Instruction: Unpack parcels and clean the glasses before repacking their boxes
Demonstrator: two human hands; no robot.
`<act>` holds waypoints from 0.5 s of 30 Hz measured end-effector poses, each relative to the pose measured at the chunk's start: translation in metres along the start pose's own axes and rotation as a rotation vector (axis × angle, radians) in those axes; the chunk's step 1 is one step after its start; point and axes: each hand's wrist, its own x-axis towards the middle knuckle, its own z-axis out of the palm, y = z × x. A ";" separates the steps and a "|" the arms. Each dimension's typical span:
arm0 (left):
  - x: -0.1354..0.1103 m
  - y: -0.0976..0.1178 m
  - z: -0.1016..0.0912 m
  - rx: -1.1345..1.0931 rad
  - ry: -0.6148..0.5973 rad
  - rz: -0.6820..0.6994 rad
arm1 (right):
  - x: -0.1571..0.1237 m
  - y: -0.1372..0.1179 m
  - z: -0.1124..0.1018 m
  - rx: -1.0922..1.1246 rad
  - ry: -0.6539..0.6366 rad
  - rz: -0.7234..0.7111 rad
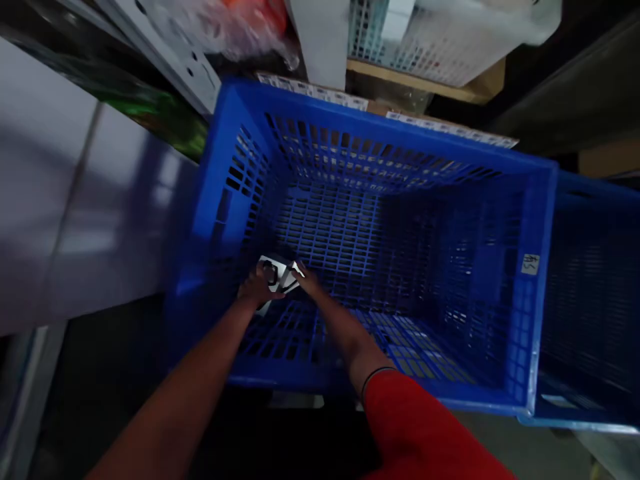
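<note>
Both my arms reach down into a deep blue plastic crate (380, 127). In its near left corner are small white boxes (287, 279) with dark printing, at least two close together. My left hand (256, 287) is closed around the left side of a white box, its fingers along the edge. My right hand (306, 279) has its fingers on the right side of the boxes. The undersides of the boxes are hidden, and dim light blurs the print.
A second blue crate (590, 287) stands against the right side. Beyond the far rim is shelving with a white perforated basket (425, 47) and a clear plastic bag (225, 27) with something orange-red. A pale panel (95, 220) is at left. Label strips (320, 93) line the shelf edge.
</note>
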 end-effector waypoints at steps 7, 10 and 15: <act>-0.021 -0.003 0.042 0.171 0.039 -0.138 | 0.040 -0.038 0.021 -0.004 -0.100 -0.099; -0.029 0.000 0.048 0.211 0.042 -0.085 | 0.060 -0.057 0.042 -0.057 -0.135 -0.172; -0.042 -0.006 0.051 0.213 -0.135 0.053 | 0.065 -0.046 0.062 -0.222 -0.164 -0.368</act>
